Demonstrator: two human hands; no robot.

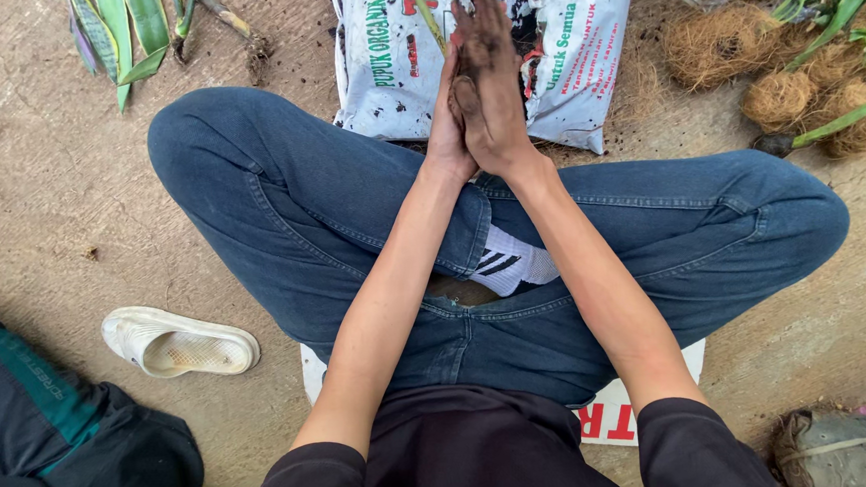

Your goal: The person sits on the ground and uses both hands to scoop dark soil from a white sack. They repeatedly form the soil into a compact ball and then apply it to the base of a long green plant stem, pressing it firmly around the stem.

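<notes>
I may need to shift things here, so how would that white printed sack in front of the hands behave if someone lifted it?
The white printed sack lies slumped and creased, so it would probably sag and fold when lifted. Dark crumbs cling to it near the soiled right hand, so loose contents might spill. It looks partly filled, likely fairly heavy.

Black long sleeves pushed up past elbows – both forearms bare. Dark-blue denim jeans point(321, 210) w/ visible seams. White sock point(509, 261) w/ black stripes, just below the hands – right hand point(488, 80) smeared w/ dark soil.
</notes>
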